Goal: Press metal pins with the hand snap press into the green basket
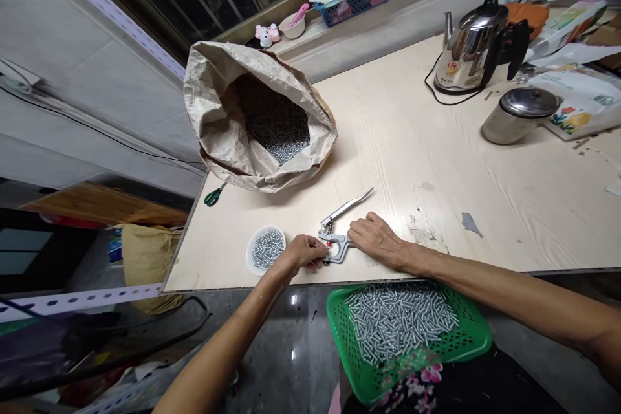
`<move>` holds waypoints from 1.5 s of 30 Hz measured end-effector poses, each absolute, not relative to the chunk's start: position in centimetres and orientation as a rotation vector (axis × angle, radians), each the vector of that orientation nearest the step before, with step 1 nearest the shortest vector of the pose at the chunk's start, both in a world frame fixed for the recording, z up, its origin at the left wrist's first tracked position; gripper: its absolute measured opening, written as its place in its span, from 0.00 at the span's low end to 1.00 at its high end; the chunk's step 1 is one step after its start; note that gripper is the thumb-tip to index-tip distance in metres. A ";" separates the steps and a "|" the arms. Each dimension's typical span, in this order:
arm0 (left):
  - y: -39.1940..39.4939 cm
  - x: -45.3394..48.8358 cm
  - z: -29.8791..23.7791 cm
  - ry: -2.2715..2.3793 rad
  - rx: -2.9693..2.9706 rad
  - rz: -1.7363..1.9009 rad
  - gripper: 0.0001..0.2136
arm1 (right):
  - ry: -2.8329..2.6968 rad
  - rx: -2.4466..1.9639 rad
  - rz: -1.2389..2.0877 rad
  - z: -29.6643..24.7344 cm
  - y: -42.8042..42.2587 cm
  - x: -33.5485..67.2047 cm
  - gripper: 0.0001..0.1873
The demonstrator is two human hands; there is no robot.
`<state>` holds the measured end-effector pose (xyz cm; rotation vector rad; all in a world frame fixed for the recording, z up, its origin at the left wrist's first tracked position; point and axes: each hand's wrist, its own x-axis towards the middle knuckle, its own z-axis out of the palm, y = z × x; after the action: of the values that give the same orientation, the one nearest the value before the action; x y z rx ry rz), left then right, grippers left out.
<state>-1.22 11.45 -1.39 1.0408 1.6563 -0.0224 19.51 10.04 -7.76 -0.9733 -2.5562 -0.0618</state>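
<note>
Two hands at pliers (338, 248) near table (436, 162) front edge: L hand (305, 252) pinches small piece (325, 255) at pliers' mouth; R hand (373, 238) lies on lower handle, fingers together, grip unclear. Risk: piece could slip off edge; raised handle could nip fingertips.

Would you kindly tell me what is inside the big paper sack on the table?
The open mouth of the sack shows a dark heap of small metal screws. Its folded walls cover how deep they go.

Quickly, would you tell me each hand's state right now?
Left hand: fingers closed at the press tool; contents hidden.
Right hand: open, resting on the tool.
</note>
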 end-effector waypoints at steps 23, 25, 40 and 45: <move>11.4 -1.3 -1.3 1.648 0.913 -0.142 0.14 | -2.508 -1.065 0.327 -5.8 11.3 21.9 0.38; 11.2 -1.3 -1.3 1.641 0.912 -0.129 0.14 | -2.539 -1.111 0.330 -5.6 12.1 22.6 0.49; 9.8 -1.9 -1.1 1.609 0.860 0.002 0.16 | -2.671 -1.183 0.269 -3.6 12.9 22.4 0.37; 9.7 -1.6 -2.2 1.650 0.921 -0.005 0.17 | -2.675 -1.171 0.258 -3.8 12.7 22.7 0.33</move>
<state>-1.65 9.71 -2.21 0.9210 1.6499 -0.0052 22.67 12.74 -3.82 -1.1713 -2.6751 0.2582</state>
